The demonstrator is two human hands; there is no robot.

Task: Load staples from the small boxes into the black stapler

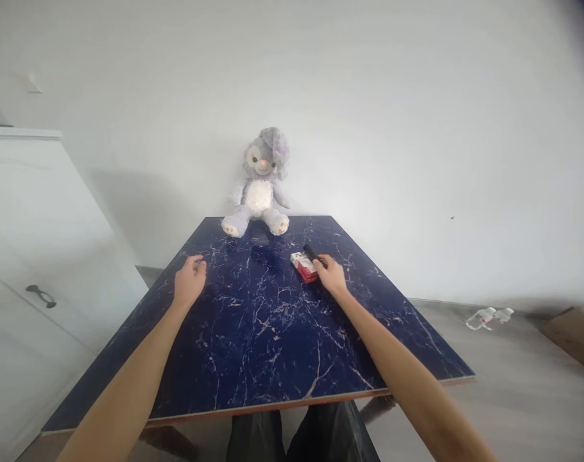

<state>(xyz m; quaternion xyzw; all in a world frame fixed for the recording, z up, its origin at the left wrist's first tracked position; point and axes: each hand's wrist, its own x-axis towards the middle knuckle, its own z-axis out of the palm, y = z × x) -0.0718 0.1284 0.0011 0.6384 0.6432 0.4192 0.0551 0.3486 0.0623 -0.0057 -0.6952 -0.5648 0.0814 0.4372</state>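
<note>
Dark trousers (256, 436) show at the bottom centre of the frame, partly hidden under the blue marbled table (273, 359), while both forearms run off the lower edge. Left of centre, the left hand (190, 280) is loosely curled, with a gap between thumb and forefinger; its palm is hidden, and whether it touches the tabletop is hard to tell. Right of centre, the right hand (331, 274) pinches a slim black stick (310, 251) between thumb and fingers, its lower end covered by the grip. Just beside these fingertips lies a red-and-white box (302, 266); I cannot tell whether the stick touches it, and its print is too small to read. At the table's far edge, upper centre, sits a grey plush toy (259, 197), one eye partly covered by its drooping ear. White cabinet (27, 224) at left is cut off by the frame, as is a brown carton (574, 333) at far right, near blurry clear bottles (484, 317) on the floor.
</note>
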